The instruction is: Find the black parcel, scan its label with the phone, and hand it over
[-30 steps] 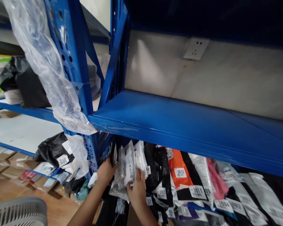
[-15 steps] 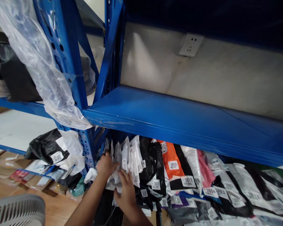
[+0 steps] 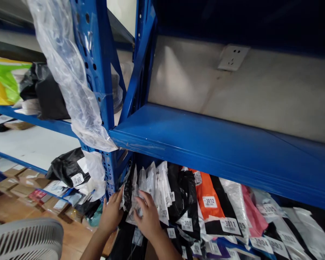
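Under a blue metal shelf (image 3: 206, 144) stands a row of bagged garments with numbered white labels. My left hand (image 3: 111, 213) lies with fingers spread against the leftmost black packet (image 3: 128, 187), beside the blue upright post (image 3: 108, 169). My right hand (image 3: 148, 218) rests with fingers stretched out on the clear white packets (image 3: 154, 187) next to it. Further right stand black packets (image 3: 185, 202), an orange packet (image 3: 207, 196) marked 3012 and a pink one (image 3: 250, 209).
A clear plastic sheet (image 3: 73, 79) hangs from the post. Left shelves hold black bags (image 3: 48, 94), a green-yellow bag (image 3: 2, 77) and another black bag (image 3: 66, 168). A white fan grille (image 3: 24, 240) sits bottom left above a wooden floor. A wall socket (image 3: 233, 57) is behind the bare shelf.
Both hands have shifted left along the row, from the white packets toward the leftmost black one. The left hand has opened flat. The view has swung slightly left.
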A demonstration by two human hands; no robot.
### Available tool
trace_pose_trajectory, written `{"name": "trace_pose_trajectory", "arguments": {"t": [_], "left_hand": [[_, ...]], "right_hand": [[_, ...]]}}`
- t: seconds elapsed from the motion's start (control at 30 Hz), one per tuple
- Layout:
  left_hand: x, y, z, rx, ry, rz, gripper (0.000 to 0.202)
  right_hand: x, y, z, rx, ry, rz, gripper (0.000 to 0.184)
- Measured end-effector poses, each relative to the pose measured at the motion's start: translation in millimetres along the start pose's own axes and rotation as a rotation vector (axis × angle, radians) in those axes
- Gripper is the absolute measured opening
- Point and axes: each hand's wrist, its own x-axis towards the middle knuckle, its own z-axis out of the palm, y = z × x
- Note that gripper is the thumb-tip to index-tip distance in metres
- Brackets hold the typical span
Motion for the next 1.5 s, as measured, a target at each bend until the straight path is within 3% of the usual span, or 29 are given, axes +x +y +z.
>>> {"name": "trace_pose_trajectory", "arguments": {"t": [0.13, 0.27, 0.43, 0.57, 0.77, 0.93, 1.1, 1.3, 1.37, 1.5], "left_hand": [[0, -12, 23.0, -0.123, 0.182, 0.022, 0.061], [-2, -19, 35.0, -0.102, 0.363, -0.153, 0.045], [-7, -14, 39.7, -0.103, 0.282, -0.244, 0.028], [-11, -8, 43.3, -0.103, 0.303, -0.241, 0.019], [-15, -8, 55.9, -0.138, 0.395, -0.237, 0.021], [-16, -18, 62.7, -0.316, 0.505, -0.367, 0.045], [-21, -23, 67.1, -0.474, 0.519, -0.202, 0.037], [-25, -32, 79.3, -0.572, 0.599, -0.449, 0.039], [-25, -30, 78.4, -0.586, 0.61, -0.451, 0.042], [-18, -20, 68.5, -0.541, 0.567, -0.325, 0.044]], "right_hand": [[49, -7, 12, 0.079, -0.248, -0.032, 0.068], [54, 6, 24, 0.078, -0.268, 0.03, 0.054], [44, 14, 29, 0.116, -0.189, 0.055, 0.053], [46, 15, 31, 0.158, -0.135, 0.133, 0.054], [39, 32, 38, 0.204, -0.076, 0.198, 0.075], [32, 41, 44, 0.264, -0.111, 0.23, 0.078], [32, 35, 41, 0.141, -0.164, 0.219, 0.064], [39, 28, 38, -0.022, -0.213, 0.233, 0.05], [40, 29, 41, -0.044, -0.206, 0.254, 0.05], [41, 30, 43, -0.057, -0.165, 0.293, 0.051]]}}
